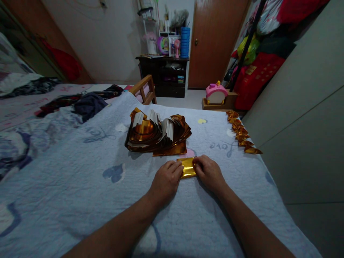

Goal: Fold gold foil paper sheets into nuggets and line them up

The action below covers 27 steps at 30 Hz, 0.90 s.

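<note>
A folded piece of gold foil paper [188,167] lies on the light blue bedspread [80,200] between my hands. My left hand [167,179] has its fingers closed together on the left end of the foil paper. At the right end, my right hand [209,172] pinches the edge with curled fingers. Just beyond my hands sits a loose stack of gold foil sheets [143,132], bent and curling, with white backs showing. Along the bed's right edge runs a row of folded gold foil pieces [242,136], pointed at the ends.
Dark clothes [90,105] and bedding lie at the left. Beyond the bed are a wooden chair [142,87], a dark cabinet [163,77] and a pink toy case [215,94]. A pale wardrobe [309,118] borders the right side, near red bags [260,75].
</note>
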Each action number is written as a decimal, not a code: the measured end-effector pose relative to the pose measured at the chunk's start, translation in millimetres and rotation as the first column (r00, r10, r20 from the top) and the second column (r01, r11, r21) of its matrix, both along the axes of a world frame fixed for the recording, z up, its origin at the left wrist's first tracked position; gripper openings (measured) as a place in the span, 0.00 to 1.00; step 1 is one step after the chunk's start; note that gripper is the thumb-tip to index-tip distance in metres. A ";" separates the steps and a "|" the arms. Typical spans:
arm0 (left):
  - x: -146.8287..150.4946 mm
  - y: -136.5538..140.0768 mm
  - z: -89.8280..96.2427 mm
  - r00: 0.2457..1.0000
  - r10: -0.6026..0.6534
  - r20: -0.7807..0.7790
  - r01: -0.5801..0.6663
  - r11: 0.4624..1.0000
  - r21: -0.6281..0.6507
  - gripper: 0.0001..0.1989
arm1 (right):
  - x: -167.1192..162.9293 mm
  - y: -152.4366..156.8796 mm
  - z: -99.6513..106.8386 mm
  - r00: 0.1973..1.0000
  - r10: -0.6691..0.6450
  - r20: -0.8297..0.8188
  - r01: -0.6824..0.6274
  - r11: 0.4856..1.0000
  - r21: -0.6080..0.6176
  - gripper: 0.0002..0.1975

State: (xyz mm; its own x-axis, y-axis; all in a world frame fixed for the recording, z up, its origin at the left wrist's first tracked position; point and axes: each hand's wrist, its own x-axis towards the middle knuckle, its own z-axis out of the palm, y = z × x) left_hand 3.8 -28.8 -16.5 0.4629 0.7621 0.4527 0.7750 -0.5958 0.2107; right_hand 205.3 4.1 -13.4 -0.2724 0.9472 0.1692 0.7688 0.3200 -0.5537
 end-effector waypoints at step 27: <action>1.8 -2.4 1.7 0.999 0.032 -0.037 -0.034 0.997 -0.072 0.13 | 0.2 0.2 -1.5 1.000 0.005 0.021 -0.005 1.000 0.012 0.11</action>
